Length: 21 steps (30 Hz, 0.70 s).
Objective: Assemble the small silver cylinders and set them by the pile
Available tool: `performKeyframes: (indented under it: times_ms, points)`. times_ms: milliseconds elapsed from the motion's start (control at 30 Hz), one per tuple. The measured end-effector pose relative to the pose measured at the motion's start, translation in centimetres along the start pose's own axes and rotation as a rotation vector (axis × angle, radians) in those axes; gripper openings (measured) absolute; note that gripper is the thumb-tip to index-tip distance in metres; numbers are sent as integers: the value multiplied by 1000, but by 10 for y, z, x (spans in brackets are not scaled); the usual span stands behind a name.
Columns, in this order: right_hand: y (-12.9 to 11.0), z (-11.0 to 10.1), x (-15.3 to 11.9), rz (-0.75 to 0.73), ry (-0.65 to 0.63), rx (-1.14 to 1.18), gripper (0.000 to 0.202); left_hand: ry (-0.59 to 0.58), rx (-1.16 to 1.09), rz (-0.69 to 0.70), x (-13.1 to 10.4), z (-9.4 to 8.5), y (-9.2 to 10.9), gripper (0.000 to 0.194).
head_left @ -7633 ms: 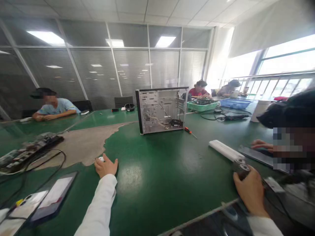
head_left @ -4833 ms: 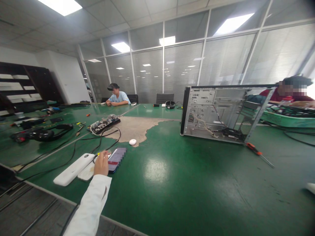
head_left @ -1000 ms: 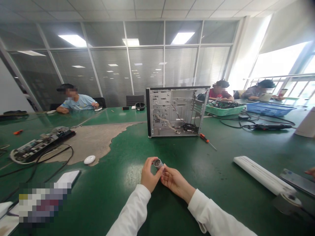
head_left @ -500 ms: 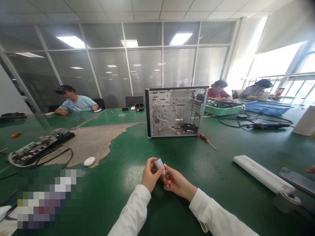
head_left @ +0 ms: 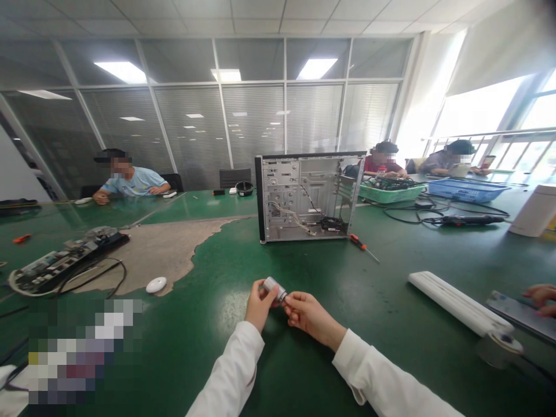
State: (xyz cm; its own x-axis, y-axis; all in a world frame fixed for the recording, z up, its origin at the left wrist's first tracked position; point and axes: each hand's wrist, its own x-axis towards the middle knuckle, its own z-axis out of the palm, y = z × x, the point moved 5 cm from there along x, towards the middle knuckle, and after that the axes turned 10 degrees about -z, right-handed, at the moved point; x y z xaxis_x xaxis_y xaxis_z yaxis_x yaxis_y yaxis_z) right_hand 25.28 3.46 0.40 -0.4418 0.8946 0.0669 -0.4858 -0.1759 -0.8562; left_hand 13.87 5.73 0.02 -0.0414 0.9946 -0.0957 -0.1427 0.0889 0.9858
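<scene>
My left hand (head_left: 259, 304) is closed around a small silver cylinder (head_left: 274, 286), thumb along its near side. The cylinder tilts, its upper end to the left and a darker, narrower end down to the right. At that lower end my right hand (head_left: 309, 313) pinches with thumb and forefinger, the other fingers curled in. Both hands are just above the green table. What exact kind of part the cylinder is, I cannot make out. Beyond my hands stands an open computer case (head_left: 284, 231), with cables and a dark fan-like part inside.
Near the case's right corner lies an orange-handled screwdriver (head_left: 358, 242). A long white bar (head_left: 456, 301) is to the right, by another person's hand (head_left: 542, 295). At left are an opened electronic assembly (head_left: 65, 260) and a white disc (head_left: 156, 284). Baskets (head_left: 391, 194) stand far right.
The cylinder has turned from more upright to a flatter tilt, showing its darker lower end. My right fingers are now at that end. Another person's hand has come further in at right.
</scene>
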Motion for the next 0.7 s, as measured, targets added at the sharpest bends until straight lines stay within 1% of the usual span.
performKeyframes:
  times_ms: [133,233,333,400,500,567,600,700]
  points:
    - [-3,-5,3,-109,34,-184,25,5,-54,-20,1,-3,0,37]
    - [-10,-11,4,-222,97,-426,28,-3,-60,-30,0,-3,2,38]
    - [-21,-17,2,-324,161,-689,29,-28,-39,-9,-3,-1,6,37]
    - [-28,-18,0,-374,203,-818,28,-66,16,28,-5,1,8,35]
    - [-41,-15,-4,-462,249,-949,24,-185,179,82,-10,10,9,34]
    - [-48,-8,-7,-525,234,-1017,22,-263,278,110,-14,18,7,35]
    - [-50,-4,-8,-551,206,-1045,21,-281,315,131,-16,20,8,36]
    - [-50,9,-12,-600,97,-1101,17,-255,379,200,-20,22,11,33]
